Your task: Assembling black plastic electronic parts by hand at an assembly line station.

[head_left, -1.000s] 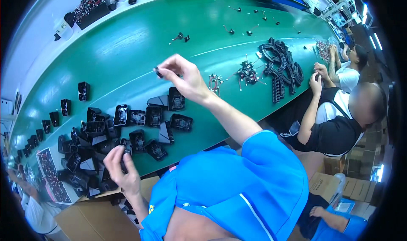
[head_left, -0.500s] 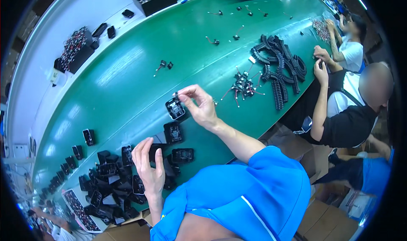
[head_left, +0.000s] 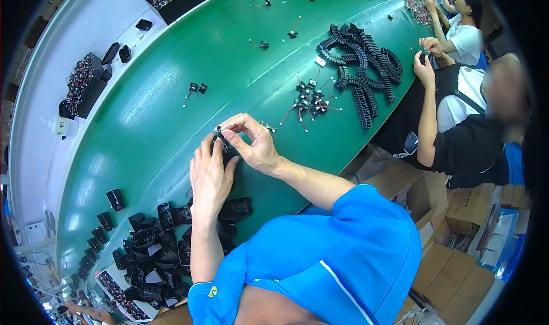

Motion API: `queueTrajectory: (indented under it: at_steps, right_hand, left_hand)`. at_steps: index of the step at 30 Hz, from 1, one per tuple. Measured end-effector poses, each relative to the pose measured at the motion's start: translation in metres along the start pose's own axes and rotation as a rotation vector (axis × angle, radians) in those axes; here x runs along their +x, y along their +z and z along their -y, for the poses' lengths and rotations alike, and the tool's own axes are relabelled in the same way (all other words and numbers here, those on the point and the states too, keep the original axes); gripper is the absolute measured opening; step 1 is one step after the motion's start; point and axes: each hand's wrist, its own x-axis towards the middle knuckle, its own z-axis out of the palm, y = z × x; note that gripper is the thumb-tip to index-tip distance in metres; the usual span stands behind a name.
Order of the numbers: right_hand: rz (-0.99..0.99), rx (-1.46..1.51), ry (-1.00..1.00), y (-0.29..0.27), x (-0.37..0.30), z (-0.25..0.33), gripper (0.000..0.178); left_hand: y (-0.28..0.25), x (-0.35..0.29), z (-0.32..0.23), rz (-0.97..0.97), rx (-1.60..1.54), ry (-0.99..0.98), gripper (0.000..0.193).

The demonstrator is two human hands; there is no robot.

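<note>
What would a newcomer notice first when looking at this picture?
First, the two hands meeting mid-picture over the long green table: the left hand and right hand together pinch a small black part. Next, the heap of black housings at the lower left. Then the coiled black chain strips at the upper right, beside a seated co-worker.

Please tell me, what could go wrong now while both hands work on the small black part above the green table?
1. The small black part is pinched only by fingertips of the left hand and right hand; it may slip onto the green table.
2. The left forearm lies over the pile of black housings, so moving it might knock some off the edge.
</note>
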Motion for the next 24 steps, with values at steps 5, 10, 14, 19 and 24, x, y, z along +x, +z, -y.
queueTrajectory:
  at_steps: [5,10,14,19,24]
  right_hand:
    - [-0.047,-0.009,-0.032,0.002,0.002,0.000,0.015]
    - [-0.015,0.019,0.070,-0.001,0.001,0.004,0.015]
    - [-0.023,0.037,0.075,-0.001,0.000,0.000,0.015]
    - [-0.084,0.000,0.046,-0.005,0.004,-0.001,0.014]
    - [-0.090,-0.130,0.079,-0.006,0.007,0.000,0.014]
  left_hand:
    - [-0.008,0.007,-0.009,0.067,-0.030,-0.033,0.056]
    - [-0.014,0.013,-0.007,0.104,0.007,0.054,0.057]
    - [-0.009,0.017,-0.004,0.159,-0.072,-0.006,0.057]
    - [-0.021,0.014,-0.001,0.026,-0.167,-0.146,0.059]
    - [-0.022,0.011,0.010,-0.091,-0.096,-0.187,0.059]
